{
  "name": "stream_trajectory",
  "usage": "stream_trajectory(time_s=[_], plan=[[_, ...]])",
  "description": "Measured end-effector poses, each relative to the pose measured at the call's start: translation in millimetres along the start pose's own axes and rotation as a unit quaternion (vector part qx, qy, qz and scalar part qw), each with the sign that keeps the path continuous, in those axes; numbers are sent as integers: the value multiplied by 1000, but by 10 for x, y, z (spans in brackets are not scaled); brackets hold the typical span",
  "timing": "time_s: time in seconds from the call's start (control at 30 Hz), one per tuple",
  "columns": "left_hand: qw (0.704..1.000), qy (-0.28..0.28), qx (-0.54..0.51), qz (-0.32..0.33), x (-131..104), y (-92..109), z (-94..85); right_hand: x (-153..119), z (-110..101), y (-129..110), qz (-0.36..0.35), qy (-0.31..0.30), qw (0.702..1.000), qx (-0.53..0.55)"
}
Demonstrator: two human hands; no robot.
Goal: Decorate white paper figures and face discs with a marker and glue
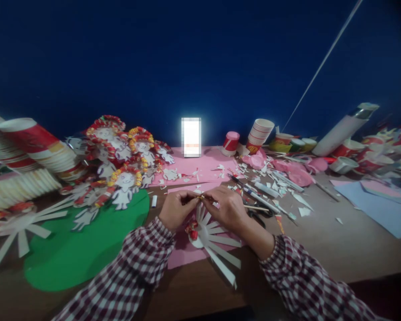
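Note:
A paper cup cut into long white strips (204, 232) lies fanned out on a pink sheet (180, 258) in front of me. At its left side, some strips are rolled into red curls (193, 233). My left hand (174, 210) and my right hand (230, 209) meet at the cup's far side, thumbs and fingertips closed together. Between them they pinch the end of one strip, with a bit of yellow showing. Most of that end is hidden by the fingers.
Paper dolls with curled red and yellow hair (124, 185) stand at the left, some on a green sheet (96, 249). Stacked paper cups (40, 142) lean beyond them. Paper scraps (280, 183), pens (254, 194) and dark-handled scissors (258, 218) lie to the right. A bright, blurred-out rectangle (191, 136) stands at the back.

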State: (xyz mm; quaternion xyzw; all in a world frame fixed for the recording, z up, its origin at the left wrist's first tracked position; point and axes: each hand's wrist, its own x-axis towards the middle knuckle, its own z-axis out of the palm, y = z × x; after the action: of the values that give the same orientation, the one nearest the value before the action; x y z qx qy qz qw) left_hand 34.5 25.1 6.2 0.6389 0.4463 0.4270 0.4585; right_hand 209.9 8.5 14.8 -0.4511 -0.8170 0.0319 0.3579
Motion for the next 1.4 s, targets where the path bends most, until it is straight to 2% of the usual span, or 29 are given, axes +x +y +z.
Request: stream_trajectory(time_s=[0.4,0.6,0.7,0.83,0.97,1.23,1.4], plan=[[1000,-7,9,-12,-15,29,8,-16,20,18,-6,0,1000,18],[999,-20,-31,-25,-8,-31,33,5,-3,15,-5,4,1000,30],[995,-32,-61,-66,-8,-24,33,2,-4,22,-1,1,999,38],[989,-61,-42,-131,-14,9,9,-8,5,24,3,-2,999,40],[994,-32,-30,-96,-8,8,1,-5,-2,13,0,0,999,47],[982,-37,-117,-143,-31,36,38,6,-7,33,-26,3,998,63],[990,-23,-78,-113,-20,-9,36,1,16,44,-43,11,997,57]])
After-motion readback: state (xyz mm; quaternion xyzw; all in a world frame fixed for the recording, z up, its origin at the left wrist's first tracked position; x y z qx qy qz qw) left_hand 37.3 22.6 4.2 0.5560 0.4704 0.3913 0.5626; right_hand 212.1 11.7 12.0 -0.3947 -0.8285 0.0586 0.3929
